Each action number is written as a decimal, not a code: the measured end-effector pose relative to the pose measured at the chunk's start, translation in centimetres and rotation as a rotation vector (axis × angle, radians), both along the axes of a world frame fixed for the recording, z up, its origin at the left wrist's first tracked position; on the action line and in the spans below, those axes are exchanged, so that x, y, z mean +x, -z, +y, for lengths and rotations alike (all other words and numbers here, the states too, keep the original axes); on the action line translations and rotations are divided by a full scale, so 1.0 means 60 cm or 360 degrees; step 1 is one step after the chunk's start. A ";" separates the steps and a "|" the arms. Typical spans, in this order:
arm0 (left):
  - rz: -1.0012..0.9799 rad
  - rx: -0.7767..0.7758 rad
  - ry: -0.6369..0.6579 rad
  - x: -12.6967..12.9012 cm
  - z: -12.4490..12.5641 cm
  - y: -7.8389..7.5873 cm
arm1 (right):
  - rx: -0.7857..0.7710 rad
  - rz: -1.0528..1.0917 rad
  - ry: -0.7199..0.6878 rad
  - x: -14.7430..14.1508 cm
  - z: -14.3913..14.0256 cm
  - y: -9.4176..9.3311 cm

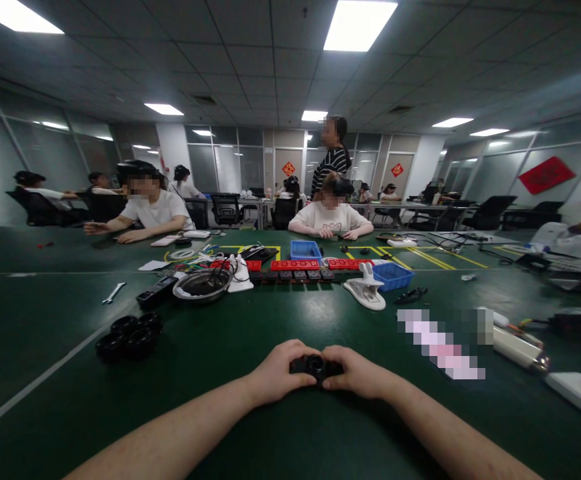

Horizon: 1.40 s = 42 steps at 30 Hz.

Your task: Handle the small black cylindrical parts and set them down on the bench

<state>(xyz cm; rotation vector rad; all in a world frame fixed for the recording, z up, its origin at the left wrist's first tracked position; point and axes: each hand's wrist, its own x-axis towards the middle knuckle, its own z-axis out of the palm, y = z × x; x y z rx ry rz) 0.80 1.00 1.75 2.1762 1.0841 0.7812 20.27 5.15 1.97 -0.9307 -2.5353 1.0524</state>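
Observation:
Low over the front middle of the green table, my left hand [283,370] and my right hand [355,372] meet around a small black round part [315,365]. A ring-shaped opening shows on the side facing me. Fingers and thumbs of both hands close on it from either side, and its outer edges are hidden by them. Its exact kind is too small and dark to make out. Off to the left stands a cluster of several glossy black cup-like rings [130,335], apart from my hands.
Ahead lie a metal-rimmed round pan [201,285], red and black socket strips [295,265], a white clip stand [366,288] and blue trays [393,275]. A wrench [114,293] lies left; a cream cylindrical device [518,347] lies right. People sit across the table.

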 end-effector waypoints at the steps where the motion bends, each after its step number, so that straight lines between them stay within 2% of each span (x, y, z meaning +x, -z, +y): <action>1: 0.0018 -0.0008 -0.0007 0.000 0.000 0.000 | 0.0001 -0.0011 0.0016 -0.001 0.000 0.002; 7: 0.0075 -0.0040 -0.0146 0.009 -0.003 0.004 | 0.0218 -0.0091 0.0177 -0.007 -0.002 0.016; 13: 0.0035 0.0004 -0.0445 0.022 -0.004 0.022 | 0.0658 -0.0351 0.0412 -0.031 -0.018 0.031; 16: -0.0001 0.0032 -0.0487 0.023 -0.004 0.024 | 0.0823 -0.0454 0.0462 -0.036 -0.023 0.027; 19: -0.0038 0.0068 -0.0361 0.020 -0.005 0.019 | 0.0750 -0.0362 0.0375 -0.027 -0.021 0.015; 24: -0.0007 0.0088 -0.0170 0.010 -0.005 0.008 | 0.0295 -0.0099 -0.0033 -0.002 -0.005 -0.002; 29: 0.0011 0.0066 -0.0129 0.007 -0.002 0.008 | 0.0103 -0.0033 0.0017 0.002 0.003 0.003; 36: 0.0024 0.0037 -0.0130 0.008 -0.002 0.007 | 0.0200 -0.0113 0.0140 -0.001 0.002 0.016; 42: 0.0009 0.0007 -0.0230 0.013 0.000 0.018 | 0.0436 -0.0363 0.0277 -0.015 -0.014 0.014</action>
